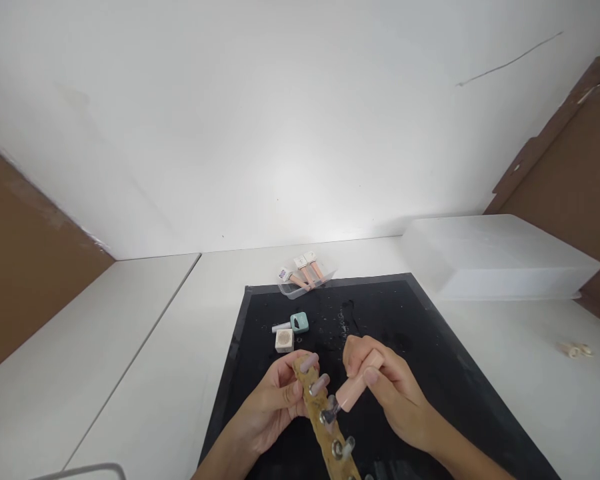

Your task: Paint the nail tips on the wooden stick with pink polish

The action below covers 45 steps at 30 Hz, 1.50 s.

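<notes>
My left hand (275,403) is closed around the upper part of a yellow-brown strip (320,427) that carries several nail tips on round metal mounts. The upper tips, such as this one (320,385), look pinkish, while a lower one (349,447) looks clear. Between the thumb and fingers of my right hand (393,390) is a pink brush cap (360,381), tilted down to the left. Its dark brush end is at the third nail tip (331,410), and whether they touch is hard to tell.
Beyond my hands, a square white-topped bottle (284,341) and a teal bottle (299,323) lie on the black mat (380,313). A clear tray (293,291) holds pink-handled bottles. At right are a white box (510,260) and small beige pieces (575,349).
</notes>
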Each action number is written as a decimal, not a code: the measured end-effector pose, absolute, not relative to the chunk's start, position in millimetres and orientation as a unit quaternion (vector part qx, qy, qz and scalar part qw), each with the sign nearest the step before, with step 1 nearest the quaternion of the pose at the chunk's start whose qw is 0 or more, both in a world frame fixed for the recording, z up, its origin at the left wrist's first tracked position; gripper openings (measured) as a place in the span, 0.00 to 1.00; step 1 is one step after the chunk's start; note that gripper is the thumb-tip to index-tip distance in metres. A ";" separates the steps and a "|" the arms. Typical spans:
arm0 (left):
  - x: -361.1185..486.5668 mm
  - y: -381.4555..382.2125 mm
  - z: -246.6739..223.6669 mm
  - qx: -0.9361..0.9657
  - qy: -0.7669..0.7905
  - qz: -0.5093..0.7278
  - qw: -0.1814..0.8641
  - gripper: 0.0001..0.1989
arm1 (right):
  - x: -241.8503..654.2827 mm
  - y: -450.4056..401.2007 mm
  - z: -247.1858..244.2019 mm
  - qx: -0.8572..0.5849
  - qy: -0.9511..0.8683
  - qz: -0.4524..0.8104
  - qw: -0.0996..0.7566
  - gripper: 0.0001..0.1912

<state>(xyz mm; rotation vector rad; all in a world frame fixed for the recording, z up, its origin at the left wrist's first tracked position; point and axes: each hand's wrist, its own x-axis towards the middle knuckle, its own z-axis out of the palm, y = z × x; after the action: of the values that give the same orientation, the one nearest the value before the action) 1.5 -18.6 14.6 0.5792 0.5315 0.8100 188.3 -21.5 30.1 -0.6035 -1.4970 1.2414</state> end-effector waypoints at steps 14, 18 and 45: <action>1.4 -17.2 9.8 0.275 0.268 0.382 0.841 0.15 | 187.2 -21.6 31.0 -0.249 -0.651 0.486 0.528 0.15; 2.0 -17.4 9.3 0.272 0.268 0.380 0.843 0.16 | 187.0 -22.3 30.6 -0.247 -0.632 0.515 0.524 0.15; -0.3 -17.6 11.9 0.277 0.273 0.379 0.840 0.18 | 189.1 -20.3 29.5 -0.236 -0.609 0.525 0.546 0.16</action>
<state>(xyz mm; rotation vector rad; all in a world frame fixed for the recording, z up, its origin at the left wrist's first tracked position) -0.3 -17.6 11.9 0.5853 0.5772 0.8010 189.1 -20.3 29.5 -0.5586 -1.4441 1.2459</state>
